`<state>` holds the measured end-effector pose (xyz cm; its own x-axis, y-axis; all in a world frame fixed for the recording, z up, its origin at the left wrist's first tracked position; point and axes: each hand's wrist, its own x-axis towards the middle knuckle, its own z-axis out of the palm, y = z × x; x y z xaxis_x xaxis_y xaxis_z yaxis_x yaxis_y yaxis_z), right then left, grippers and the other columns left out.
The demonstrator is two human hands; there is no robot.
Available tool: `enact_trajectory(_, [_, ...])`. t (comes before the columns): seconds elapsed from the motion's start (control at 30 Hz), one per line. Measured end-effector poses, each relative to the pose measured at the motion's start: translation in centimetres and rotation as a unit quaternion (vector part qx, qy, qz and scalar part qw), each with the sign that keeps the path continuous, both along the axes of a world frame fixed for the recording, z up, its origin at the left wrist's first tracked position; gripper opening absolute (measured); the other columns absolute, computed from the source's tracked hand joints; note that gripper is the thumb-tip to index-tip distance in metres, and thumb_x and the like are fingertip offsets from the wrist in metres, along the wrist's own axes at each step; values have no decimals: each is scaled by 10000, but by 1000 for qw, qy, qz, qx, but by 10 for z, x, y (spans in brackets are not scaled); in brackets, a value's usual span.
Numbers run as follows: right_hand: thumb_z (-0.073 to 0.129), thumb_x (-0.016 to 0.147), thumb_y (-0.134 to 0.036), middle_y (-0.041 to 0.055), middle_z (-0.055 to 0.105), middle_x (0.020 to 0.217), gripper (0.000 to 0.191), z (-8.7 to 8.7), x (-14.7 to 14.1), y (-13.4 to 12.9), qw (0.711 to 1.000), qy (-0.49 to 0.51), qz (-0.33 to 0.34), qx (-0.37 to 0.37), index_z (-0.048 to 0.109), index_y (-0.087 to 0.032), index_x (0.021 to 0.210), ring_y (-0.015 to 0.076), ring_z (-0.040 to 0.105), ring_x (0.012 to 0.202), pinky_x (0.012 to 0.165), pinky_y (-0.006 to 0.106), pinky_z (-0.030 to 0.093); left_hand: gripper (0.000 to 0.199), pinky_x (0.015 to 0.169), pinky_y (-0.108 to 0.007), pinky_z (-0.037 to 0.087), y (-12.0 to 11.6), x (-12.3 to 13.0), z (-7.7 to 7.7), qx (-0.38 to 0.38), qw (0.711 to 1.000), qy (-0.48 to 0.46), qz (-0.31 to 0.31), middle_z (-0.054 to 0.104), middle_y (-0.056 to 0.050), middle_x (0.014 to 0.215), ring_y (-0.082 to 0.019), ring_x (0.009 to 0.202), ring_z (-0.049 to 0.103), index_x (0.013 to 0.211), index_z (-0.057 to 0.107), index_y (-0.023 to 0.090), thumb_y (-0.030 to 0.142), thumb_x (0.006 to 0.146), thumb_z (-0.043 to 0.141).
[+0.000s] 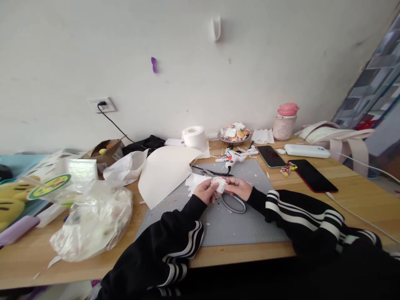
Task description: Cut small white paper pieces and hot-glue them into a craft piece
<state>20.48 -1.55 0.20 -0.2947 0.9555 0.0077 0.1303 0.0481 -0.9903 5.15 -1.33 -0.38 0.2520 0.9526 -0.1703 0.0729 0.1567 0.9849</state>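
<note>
A small white piece [219, 184] with a ragged edge is held between both hands above the grey cutting mat [250, 227]. My left hand [206, 191] pinches its left side, fingers closed. On its right side, the fingers of my right hand [238, 187] are closed on it. Grey-handled scissors [234, 206] lie on the mat just below and behind the hands. White paper scraps [193, 182] rest beside my left hand. A white glue gun [233, 157] lies behind the hands at the mat's back edge.
Left of the mat are a large white sheet [168, 171] and a clear plastic bag [96, 221]. A paper roll [194, 136], a bowl of scraps [234, 135] and a pink-lidded bottle [285, 121] stand at the back. Two phones [271, 156] [312, 176] lie right.
</note>
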Motion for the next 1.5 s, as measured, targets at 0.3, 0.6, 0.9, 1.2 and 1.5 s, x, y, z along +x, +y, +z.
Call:
enact_trajectory(0.3, [544,676,-421,18,511,501,146,-5,5,5,999,-28,-23,-18,504,-296,611,166,438,437,482,340,376,280,319,-182,261,-3,1,6,-35,999,-1,-16,556,57,430,-65,270,454,673,483,152,412,693,584])
enact_trajectory(0.6, [579,647,-424,-10,438,424,232,3,0,-3,1000,-24,1,13,463,-277,511,129,379,393,455,311,335,232,331,-182,269,-5,1,8,-28,999,15,5,558,43,427,-60,271,441,609,491,144,327,737,552])
enact_trajectory(0.9, [561,621,-482,-22,423,402,264,-5,2,1,999,-15,3,40,457,-277,490,119,342,372,434,296,286,253,323,-180,264,-4,1,5,-25,1000,15,3,548,44,412,-58,267,427,609,500,149,368,710,578])
enact_trajectory(1.2, [570,618,-436,-9,447,439,267,-6,2,0,993,-65,-4,101,444,-276,445,136,387,420,468,313,347,293,331,-184,302,1,0,-2,-39,999,0,-16,470,71,328,-88,289,448,756,558,143,397,657,666])
enact_trajectory(1.5, [443,761,-473,36,581,558,278,-8,10,7,980,-139,-64,128,545,-301,567,200,548,541,596,372,474,223,315,-177,289,0,0,2,-67,998,-6,13,488,49,304,-69,261,427,570,551,142,302,675,667])
